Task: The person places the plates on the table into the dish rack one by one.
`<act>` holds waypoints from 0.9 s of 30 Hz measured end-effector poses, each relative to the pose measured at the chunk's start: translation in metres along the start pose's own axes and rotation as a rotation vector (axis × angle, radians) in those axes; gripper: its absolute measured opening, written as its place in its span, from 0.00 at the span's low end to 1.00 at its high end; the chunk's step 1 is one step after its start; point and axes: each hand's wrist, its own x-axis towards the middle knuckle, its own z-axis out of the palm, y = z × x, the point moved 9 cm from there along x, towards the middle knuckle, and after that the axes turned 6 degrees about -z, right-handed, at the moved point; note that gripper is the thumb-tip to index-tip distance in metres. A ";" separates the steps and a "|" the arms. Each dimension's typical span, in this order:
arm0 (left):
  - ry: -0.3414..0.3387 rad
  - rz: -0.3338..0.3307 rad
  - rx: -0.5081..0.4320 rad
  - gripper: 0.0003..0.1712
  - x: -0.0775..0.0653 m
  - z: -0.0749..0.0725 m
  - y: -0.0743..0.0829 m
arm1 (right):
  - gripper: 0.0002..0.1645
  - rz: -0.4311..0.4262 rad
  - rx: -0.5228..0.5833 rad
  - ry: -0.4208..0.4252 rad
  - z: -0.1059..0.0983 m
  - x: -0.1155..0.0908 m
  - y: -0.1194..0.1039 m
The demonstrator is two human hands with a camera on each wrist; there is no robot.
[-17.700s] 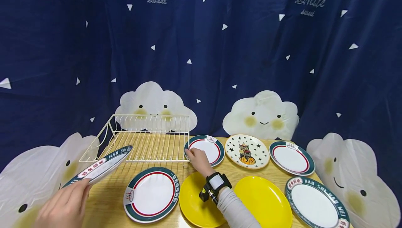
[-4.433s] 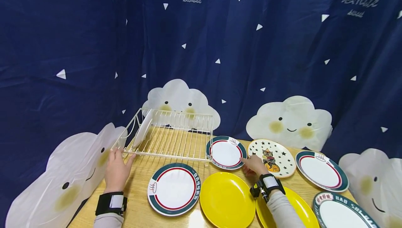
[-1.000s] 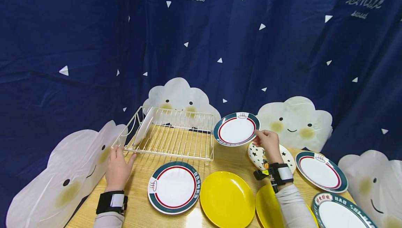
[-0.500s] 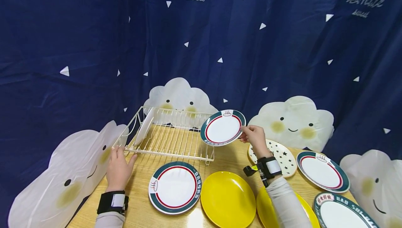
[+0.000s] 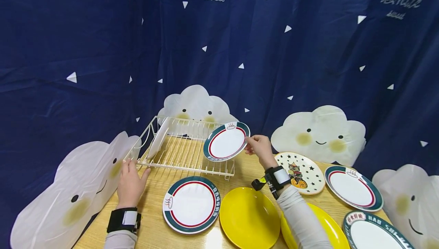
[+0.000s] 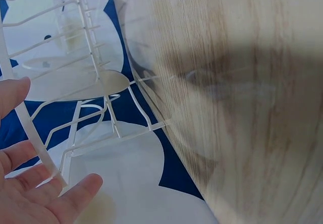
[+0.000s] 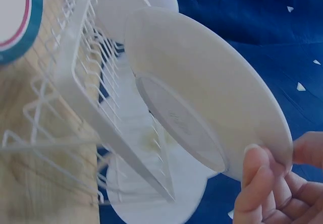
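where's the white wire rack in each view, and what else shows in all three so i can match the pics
Head: white wire rack left of centre, with the left hand at its near left corner.
Left wrist: rack in the left half, beside that hand.
Right wrist: rack in the left half, reaching towards bottom centre.
Shared landmark: the dark blue curtain.

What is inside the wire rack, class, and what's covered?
In the head view, a tilted plate stands inside the wire rack, at left. The right hand holds a green-rimmed plate hiding part of the rack's right side.
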 end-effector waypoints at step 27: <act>0.021 0.015 -0.008 0.39 0.000 -0.001 0.000 | 0.14 0.021 0.065 -0.132 0.139 0.012 -0.004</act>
